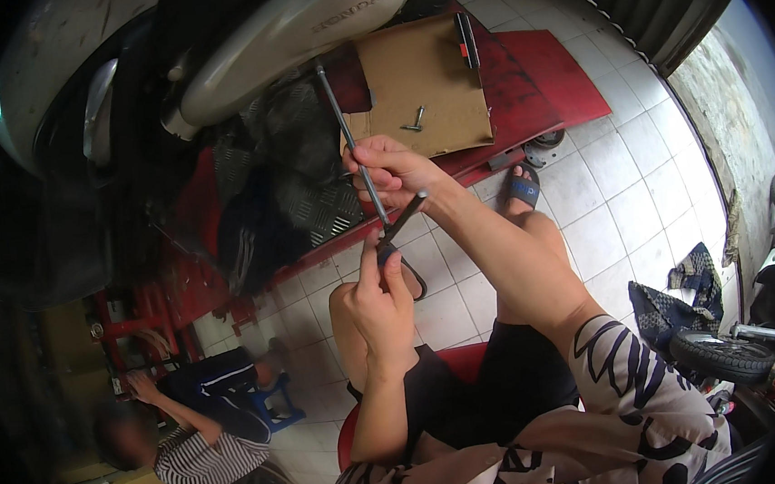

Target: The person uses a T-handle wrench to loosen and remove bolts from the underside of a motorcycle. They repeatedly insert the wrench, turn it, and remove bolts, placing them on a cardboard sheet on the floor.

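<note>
I have the right hand (pixel 390 164) curled round the shaft of a T-shaped wrench (pixel 336 106), thumb lying over the metal and the other fingers folded about it, pressed in rather than spread. The left hand (pixel 384 310) sits lower, by the crossbar (pixel 403 218): its forefinger points up toward the spot where bar and shaft meet and seems to touch there, while the thumb stands a little apart. I can't tell whether those two pinch anything.

The wrench slants up and slightly left, reaching over the red platform (pixel 546 61), its far end just at the lower edge of the scooter's silver casing (pixel 290 45). I can't make out whether the tip is seated on anything.

I judge the step in hand to be turning, or lining up to turn, something under that casing. To me the next move calls for the right hand to guide the shaft straight while the left pushes the crossbar round; a tilt could let the tip slip.

Farther out, a cardboard sheet (pixel 419 67) lies on the platform, carrying some small metal pieces (pixel 418 119), with a black-and-red item (pixel 467 40) along its right edge. At lower left another person (pixel 209 456) is bent over beside a blue stool (pixel 279 403).
</note>
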`<state>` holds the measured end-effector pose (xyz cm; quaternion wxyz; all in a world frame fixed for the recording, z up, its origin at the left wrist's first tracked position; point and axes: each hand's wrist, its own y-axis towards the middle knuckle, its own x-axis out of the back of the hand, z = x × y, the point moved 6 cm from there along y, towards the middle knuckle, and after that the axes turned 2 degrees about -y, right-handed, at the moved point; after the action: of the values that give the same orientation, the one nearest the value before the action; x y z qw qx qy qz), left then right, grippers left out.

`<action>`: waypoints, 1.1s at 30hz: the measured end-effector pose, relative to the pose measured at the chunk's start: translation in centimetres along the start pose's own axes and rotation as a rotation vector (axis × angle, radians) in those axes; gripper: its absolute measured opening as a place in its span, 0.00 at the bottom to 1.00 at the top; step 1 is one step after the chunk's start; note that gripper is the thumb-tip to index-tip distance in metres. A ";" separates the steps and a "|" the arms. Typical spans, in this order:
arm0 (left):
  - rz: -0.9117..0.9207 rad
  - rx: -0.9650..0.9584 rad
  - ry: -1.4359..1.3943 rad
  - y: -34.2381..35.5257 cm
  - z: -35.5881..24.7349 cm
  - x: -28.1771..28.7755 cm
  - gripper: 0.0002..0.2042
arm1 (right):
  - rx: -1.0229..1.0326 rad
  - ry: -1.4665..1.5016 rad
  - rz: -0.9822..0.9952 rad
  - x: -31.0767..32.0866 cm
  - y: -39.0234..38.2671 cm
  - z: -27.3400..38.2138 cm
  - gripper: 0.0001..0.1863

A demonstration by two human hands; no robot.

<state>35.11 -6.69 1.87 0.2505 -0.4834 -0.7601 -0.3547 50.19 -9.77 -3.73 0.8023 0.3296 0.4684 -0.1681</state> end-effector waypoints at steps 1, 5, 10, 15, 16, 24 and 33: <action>0.018 -0.025 0.060 0.2 -0.1 -0.6 0.12 | -0.004 0.002 -0.008 0.0 0.1 -0.1 0.12; 0.039 -0.021 -0.037 0.6 0.2 -2.6 0.09 | -0.045 -0.009 0.144 -0.8 0.2 -1.0 0.14; 0.138 0.017 -0.315 0.9 -0.5 -2.6 0.14 | -0.245 -0.155 0.266 -0.7 -0.1 -2.0 0.15; 0.062 0.106 -0.357 0.8 -3.0 0.5 0.23 | -0.148 -0.079 0.229 -1.2 -0.3 -0.8 0.16; 0.027 0.118 -0.357 0.4 -2.5 0.9 0.25 | -0.121 -0.046 0.238 -1.1 -0.3 -0.7 0.16; 0.371 -0.049 -0.232 -1.2 -1.6 -3.0 0.28 | -0.127 -0.132 0.200 -0.6 0.4 -1.3 0.12; 0.100 0.170 -0.433 -1.6 0.1 -1.4 0.31 | -0.071 -0.007 0.136 -1.3 0.2 0.0 0.12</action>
<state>34.21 -7.85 0.34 0.1389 -0.5623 -0.7984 -0.1647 49.62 -9.69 -2.51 0.8247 0.3315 0.4476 -0.0977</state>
